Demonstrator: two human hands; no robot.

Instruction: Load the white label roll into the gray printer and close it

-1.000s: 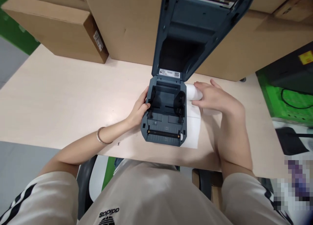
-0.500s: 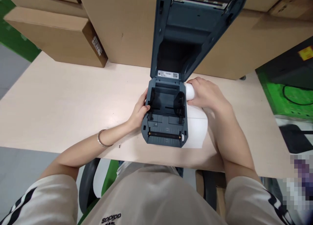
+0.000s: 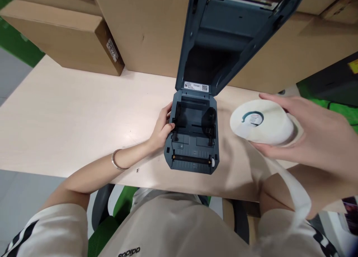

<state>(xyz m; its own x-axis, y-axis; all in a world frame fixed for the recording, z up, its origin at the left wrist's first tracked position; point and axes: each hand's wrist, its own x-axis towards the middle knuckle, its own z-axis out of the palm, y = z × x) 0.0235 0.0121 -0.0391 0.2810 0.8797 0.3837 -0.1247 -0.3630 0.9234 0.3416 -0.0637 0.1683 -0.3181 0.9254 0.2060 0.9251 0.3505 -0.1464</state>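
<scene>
A dark grey-blue label printer (image 3: 192,137) stands on the table with its lid (image 3: 223,44) swung up. Its roll bay shows black holders at the sides and a black roller across the front; no roll lies inside. My left hand (image 3: 163,126) grips the printer's left side, thumb on the rim, other fingers partly hidden. Raised to the right of the printer, my right hand (image 3: 310,130) holds a white label roll (image 3: 271,126) around its edge, core facing the printer. A loose strip (image 3: 296,190) of the roll trails down over my right forearm.
Large cardboard boxes (image 3: 145,33) line the back of the table, right behind the printer's lid. A smaller box (image 3: 64,41) stands at the back left. The table's front edge (image 3: 156,188) runs close to my body. Black and green items sit at the far right.
My right hand has lifted the label roll from beside the printer, up and to the right, with its strip now hanging. My left hand stays on the printer.
</scene>
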